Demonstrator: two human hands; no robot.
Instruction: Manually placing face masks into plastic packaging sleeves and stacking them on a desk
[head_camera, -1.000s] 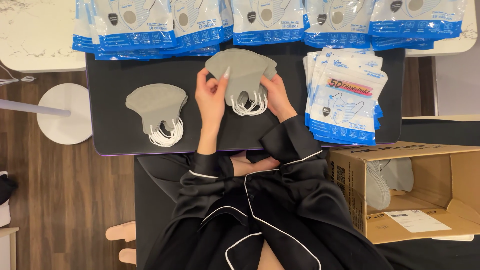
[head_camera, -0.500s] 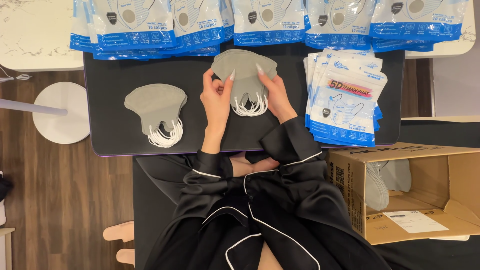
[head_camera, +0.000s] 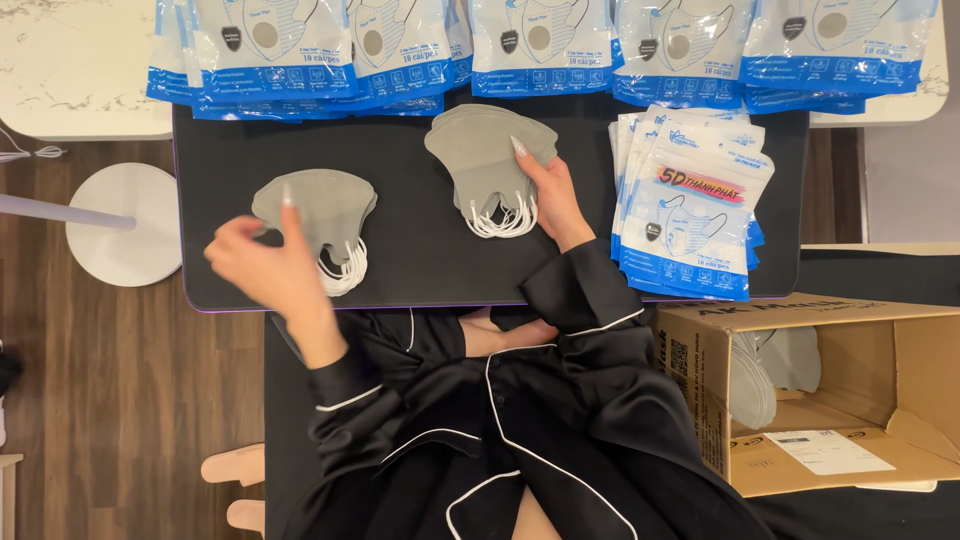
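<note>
Two stacks of grey face masks with white ear loops lie on a black tabletop (head_camera: 420, 250). My right hand (head_camera: 550, 195) rests on the right edge of the middle stack (head_camera: 485, 160), fingers on top of it. My left hand (head_camera: 265, 260) hovers in front of the left stack (head_camera: 325, 205) with its fingers spread and one fingertip reaching over the stack's edge; it holds nothing that I can see. Black sleeves with white piping cover both arms.
A row of blue-and-white mask packets (head_camera: 530, 45) lines the far edge of the table. A pile of empty packets (head_camera: 690, 205) lies at the right. An open cardboard box (head_camera: 850, 400) with more grey masks stands at the lower right. A white round stool (head_camera: 130, 225) stands left.
My left hand has left the middle stack and swung left and down to the left stack. My right hand stays on the middle stack.
</note>
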